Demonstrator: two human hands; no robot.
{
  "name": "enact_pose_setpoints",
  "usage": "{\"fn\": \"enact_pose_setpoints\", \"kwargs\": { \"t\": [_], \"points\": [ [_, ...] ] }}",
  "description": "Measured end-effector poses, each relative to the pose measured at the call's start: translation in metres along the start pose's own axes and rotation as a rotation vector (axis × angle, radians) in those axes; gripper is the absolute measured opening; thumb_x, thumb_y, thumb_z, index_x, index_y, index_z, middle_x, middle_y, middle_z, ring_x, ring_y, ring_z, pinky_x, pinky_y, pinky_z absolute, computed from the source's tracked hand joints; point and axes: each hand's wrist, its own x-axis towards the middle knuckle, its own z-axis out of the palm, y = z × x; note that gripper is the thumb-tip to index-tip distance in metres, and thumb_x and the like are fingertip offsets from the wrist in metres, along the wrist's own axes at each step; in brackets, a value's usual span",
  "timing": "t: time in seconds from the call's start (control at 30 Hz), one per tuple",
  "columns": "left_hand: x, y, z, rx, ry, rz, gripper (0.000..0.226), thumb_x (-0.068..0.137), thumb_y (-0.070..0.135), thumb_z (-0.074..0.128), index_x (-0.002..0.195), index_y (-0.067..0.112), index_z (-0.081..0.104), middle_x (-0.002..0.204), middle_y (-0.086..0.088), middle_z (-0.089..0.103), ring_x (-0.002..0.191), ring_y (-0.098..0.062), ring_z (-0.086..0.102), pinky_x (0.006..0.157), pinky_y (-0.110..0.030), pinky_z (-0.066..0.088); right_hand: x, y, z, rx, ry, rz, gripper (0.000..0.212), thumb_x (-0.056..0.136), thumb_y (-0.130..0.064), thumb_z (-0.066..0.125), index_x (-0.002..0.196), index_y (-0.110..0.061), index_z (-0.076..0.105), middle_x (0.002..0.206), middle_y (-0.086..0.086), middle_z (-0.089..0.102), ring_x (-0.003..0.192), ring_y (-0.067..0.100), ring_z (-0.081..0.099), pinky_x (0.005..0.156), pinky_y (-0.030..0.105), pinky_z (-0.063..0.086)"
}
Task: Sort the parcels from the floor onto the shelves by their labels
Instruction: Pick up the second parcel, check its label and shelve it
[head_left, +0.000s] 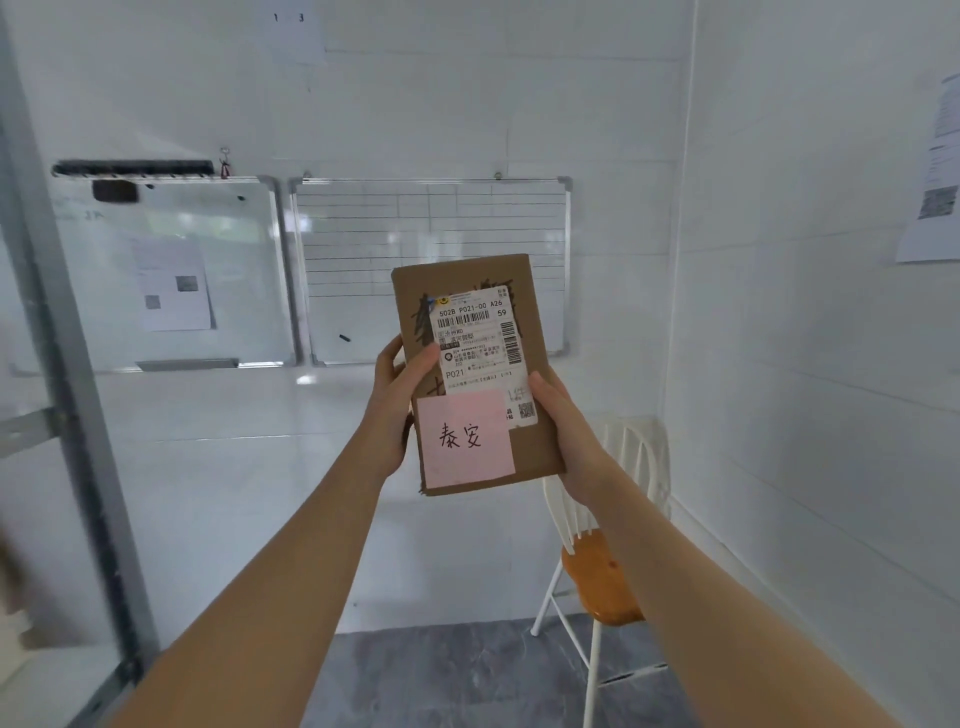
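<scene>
Your two hands clamp a brown parcel (470, 371) upright between them, left hand (397, 402) on its left edge, right hand (563, 434) on its right. A pink note (465, 439) covers its lower front, below a white label (480, 345).

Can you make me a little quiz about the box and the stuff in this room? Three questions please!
1. True or false: only one hand holds the cardboard parcel.
2. What colour is the sticky note on the parcel: A) green, B) pink, C) blue?
3. Fill in: the chair by the right wall has an ______ seat.

Key:
1. False. The left hand and the right hand each have a grip on one side of it.
2. B. It is pink, with handwriting on it, below the printed shipping label.
3. Orange.
</scene>
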Motion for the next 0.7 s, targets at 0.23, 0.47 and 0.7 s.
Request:
{"fn": "enact_pose_setpoints", "kwargs": {
  "t": [0.23, 0.47, 0.7],
  "points": [
    [-0.032, 0.043, -0.053, 0.093, 0.164, 0.080, 0.059, 0.085, 0.037, 0.061, 0.137, 0.027, 0.035, 0.125, -0.005, 0.064, 0.107, -0.024, 0.065, 0.102, -0.045, 0.045, 0.009, 0.008, 0.059, 0.110, -0.143, 0.009, 0.055, 0.092, -0.038, 0.051, 0.145, -0.031, 0.037, 0.126, -0.001, 0.067, 0.101, 0.011, 0.070, 0.076, 0.025, 0.058],
    [-0.127, 0.094, -0.101, 0.151, 0.412, 0.162, 0.089, 0.061, 0.053, 0.071, 0.138, 0.018, 0.041, 0.123, -0.010, 0.067, 0.112, -0.030, 0.065, 0.101, -0.048, 0.046, -0.024, 0.000, 0.144, 0.296, -0.420, 0.064, 0.060, 0.090, -0.038, 0.054, 0.146, -0.031, 0.034, 0.131, 0.000, 0.064, 0.113, 0.017, 0.065, 0.093, 0.033, 0.054],
    [-0.286, 0.160, -0.138, 0.248, 0.750, 0.242, 0.094, 0.060, 0.060, 0.066, 0.141, 0.019, 0.040, 0.131, -0.011, 0.062, 0.118, -0.030, 0.061, 0.101, -0.047, 0.046, -0.108, -0.029, 0.255, 0.446, -0.750, 0.201, 0.065, 0.086, -0.042, 0.057, 0.146, -0.032, 0.035, 0.131, 0.002, 0.064, 0.115, 0.022, 0.064, 0.094, 0.040, 0.054]
  ]
}}
